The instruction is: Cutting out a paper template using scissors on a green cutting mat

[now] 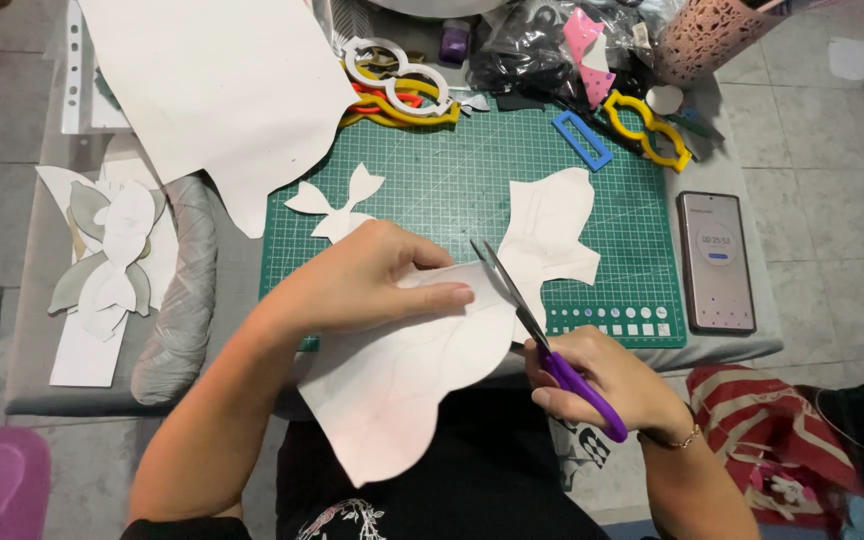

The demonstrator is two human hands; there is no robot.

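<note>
From the head camera, the left hand [372, 280] lies flat over a white paper sheet [402, 380], fingers pressed together and stretched toward the blades, thumb tucked under the edge — pinching the sheet between them. The sheet hangs over the near edge of the green cutting mat [452, 180], partly above the person's lap. The right hand [602, 385] is curled through the purple handles of the scissors [542, 340], fingers closed round them; the blades stand slightly apart, their tips at the sheet's upper edge (a pencilled curve shows faintly on the paper). A cut white shape [552, 235] lies on the mat just behind the blades. At the far right corner stands a pink perforated holder [702, 40]; its contents cannot be made out. A phone [716, 262] rests beside the mat.
</note>
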